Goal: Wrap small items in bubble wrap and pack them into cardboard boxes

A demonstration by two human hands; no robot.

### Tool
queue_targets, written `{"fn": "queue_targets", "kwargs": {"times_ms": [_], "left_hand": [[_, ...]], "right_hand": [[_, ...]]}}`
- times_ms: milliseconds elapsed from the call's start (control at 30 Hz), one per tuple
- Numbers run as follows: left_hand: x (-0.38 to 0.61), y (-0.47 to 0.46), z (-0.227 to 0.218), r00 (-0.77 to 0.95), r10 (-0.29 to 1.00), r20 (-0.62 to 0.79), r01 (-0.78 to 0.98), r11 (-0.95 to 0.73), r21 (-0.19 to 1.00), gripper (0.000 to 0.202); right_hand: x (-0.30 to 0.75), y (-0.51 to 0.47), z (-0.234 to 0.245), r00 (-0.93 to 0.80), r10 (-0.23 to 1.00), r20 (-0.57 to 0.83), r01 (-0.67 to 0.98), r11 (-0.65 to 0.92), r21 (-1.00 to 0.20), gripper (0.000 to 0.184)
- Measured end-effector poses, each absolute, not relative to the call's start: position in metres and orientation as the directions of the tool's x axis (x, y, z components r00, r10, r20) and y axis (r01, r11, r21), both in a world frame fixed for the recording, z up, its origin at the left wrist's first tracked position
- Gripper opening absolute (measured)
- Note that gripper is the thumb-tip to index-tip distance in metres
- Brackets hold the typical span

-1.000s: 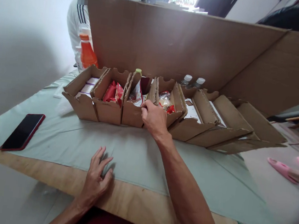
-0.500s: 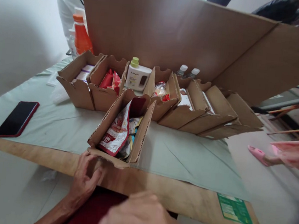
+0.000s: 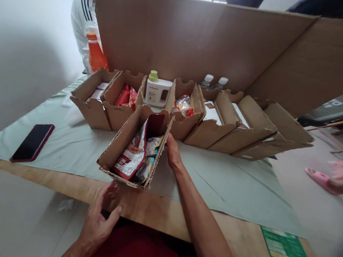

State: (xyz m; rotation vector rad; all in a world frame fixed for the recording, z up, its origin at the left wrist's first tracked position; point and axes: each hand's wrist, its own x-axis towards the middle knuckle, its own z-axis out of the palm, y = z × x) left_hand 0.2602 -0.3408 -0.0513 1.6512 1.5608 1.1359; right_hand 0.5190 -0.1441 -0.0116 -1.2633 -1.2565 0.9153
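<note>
A narrow cardboard box (image 3: 117,147) stands pulled out of the row, near the table's front edge. It holds a red-and-white snack packet (image 3: 130,155) and other packets. My right hand (image 3: 172,152) lies against the box's right wall near its far corner, fingers closed on the rim. My left hand (image 3: 99,219) hovers just below the box's front end, fingers apart and slightly curled, holding nothing.
A row of open cardboard boxes (image 3: 211,126) with packets stands at the back, before a tall cardboard sheet (image 3: 199,37). A white bottle (image 3: 156,91) shows in the gap. An orange bottle (image 3: 96,54), a phone (image 3: 32,142), and a person behind the sheet (image 3: 82,17) are at left.
The box has come out of the row toward the table's front edge, uncovering the white bottle. My right hand drew back, then went to the box's right wall. My left hand left the tabletop.
</note>
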Motion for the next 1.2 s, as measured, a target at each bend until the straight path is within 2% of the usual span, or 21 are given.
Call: {"fn": "queue_targets", "kwargs": {"times_ms": [100,200,267,367,433,533,633,833,900,967,1067,1200], "left_hand": [[0.259,-0.338,-0.05,-0.11,0.977,0.184,0.51,-0.103,0.854,0.06],[0.265,-0.329,-0.044,-0.112,0.976,0.188,0.543,-0.098,0.834,0.053],[0.275,-0.316,-0.038,-0.035,0.981,0.193,0.506,-0.149,0.849,0.05],[0.298,-0.284,-0.028,0.127,0.962,0.243,0.409,-0.274,0.871,0.061],[0.316,-0.255,-0.021,0.219,0.933,0.285,0.358,-0.349,0.866,0.067],[0.342,-0.207,-0.013,0.315,0.896,0.313,0.336,-0.414,0.846,0.066],[0.357,-0.171,-0.012,0.352,0.871,0.341,0.357,-0.462,0.812,0.059],[0.297,-0.167,-0.028,0.194,0.903,0.382,0.501,-0.426,0.753,0.037],[0.245,-0.166,-0.027,0.037,0.905,0.425,0.658,-0.342,0.671,0.028],[0.189,-0.152,-0.02,-0.179,0.886,0.427,0.772,-0.143,0.62,0.026],[0.122,-0.111,-0.006,-0.335,0.844,0.419,0.793,0.013,0.608,0.033],[0.089,-0.059,-0.001,-0.405,0.841,0.359,0.774,0.107,0.624,0.037]], "right_hand": [[0.526,-0.181,-0.009,0.163,0.973,0.164,0.149,0.14,-0.979,0.066],[0.549,-0.243,-0.008,0.265,0.953,0.149,0.216,0.092,-0.972,0.053],[0.565,-0.284,-0.011,0.356,0.923,0.149,0.299,0.039,-0.954,0.045],[0.581,-0.323,-0.015,0.508,0.847,0.154,0.334,-0.029,-0.942,0.039],[0.586,-0.328,-0.017,0.6,0.788,0.136,0.297,-0.061,-0.953,0.04],[0.586,-0.317,-0.017,0.684,0.722,0.104,0.215,-0.063,-0.975,0.053],[0.583,-0.307,-0.02,0.69,0.721,0.067,0.143,-0.046,-0.989,0.065],[0.582,-0.325,-0.043,0.661,0.749,-0.037,0.209,-0.232,-0.95,0.07],[0.585,-0.332,-0.049,0.657,0.754,0.012,0.306,-0.252,-0.918,0.064],[0.587,-0.335,-0.052,0.608,0.785,0.115,0.454,-0.226,-0.862,0.054],[0.588,-0.333,-0.056,0.508,0.822,0.256,0.637,-0.159,-0.754,0.044],[0.589,-0.331,-0.06,0.456,0.837,0.303,0.706,-0.133,-0.696,0.043]]}}
